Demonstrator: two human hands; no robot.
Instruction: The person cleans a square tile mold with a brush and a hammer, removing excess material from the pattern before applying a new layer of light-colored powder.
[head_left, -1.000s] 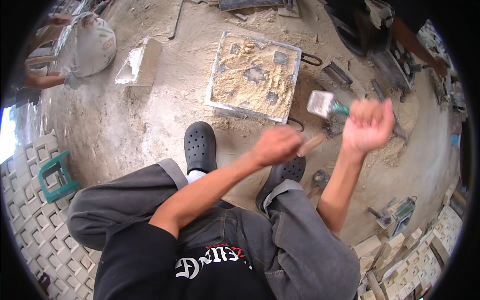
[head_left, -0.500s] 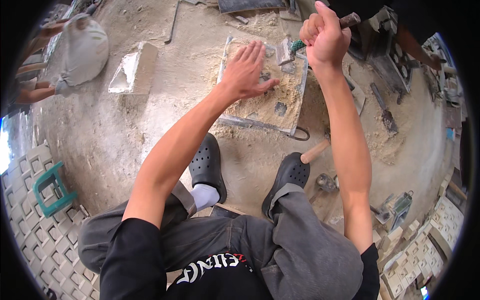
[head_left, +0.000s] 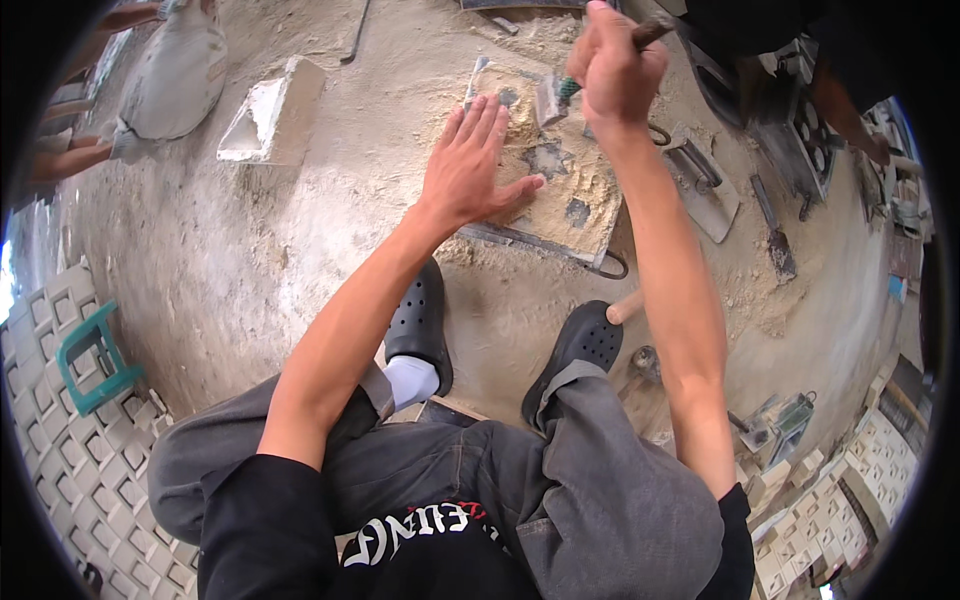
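A flat rectangular mould (head_left: pixel 590 225) with a dark metal edge and wire loop handles lies on the floor ahead of me. Crumbly tan powder covers most of its top, and grey star-like patches (head_left: pixel 545 160) show through. My left hand (head_left: pixel 470 165) is open over its left part, fingers apart, palm down; whether it presses on the powder I cannot tell. My right hand (head_left: pixel 620 75) is closed round the dark handle of a hand tool with a green-wrapped neck and a flat pale metal head (head_left: pixel 549 102). That head is over the mould's far part.
A metal float (head_left: pixel 705 190) and a narrow trowel (head_left: pixel 775 235) lie to the right. A white angular block (head_left: pixel 270 125) stands at the left. Near my right shoe is a wooden handle (head_left: pixel 625 307). Another person's gloved hands hold a whitish sack (head_left: pixel 175 75) at far left.
My right hand and its tool have moved left over the mould. My left hand has shifted slightly left and nearer. More of the grey star patch shows now.
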